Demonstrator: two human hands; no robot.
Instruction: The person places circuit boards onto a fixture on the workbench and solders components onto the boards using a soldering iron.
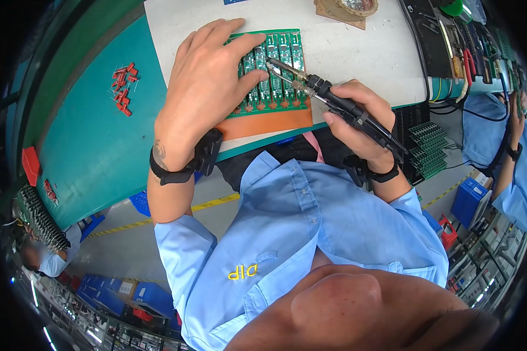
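In the head view, my left hand [208,73] lies over the left part of a green circuit board panel [284,96], its index finger and thumb apart on the board. My right hand [363,114] is wrapped round a black soldering iron [348,108] with two metal-tipped prongs. Those tips reach the middle of the panel, close to my left thumb; whether they touch it I cannot tell. The panel carries several narrow boards side by side and rests partly on an orange-brown sheet [269,124]. My left palm hides the panel's left side.
Loose red components [123,88] lie on the green mat [88,134] to the left. A round metal container [354,7] stands at the back of the white sheet [363,58]. Hand tools [468,64] and stacked green boards [428,146] are at right. Another person's arm [509,152] shows far right.
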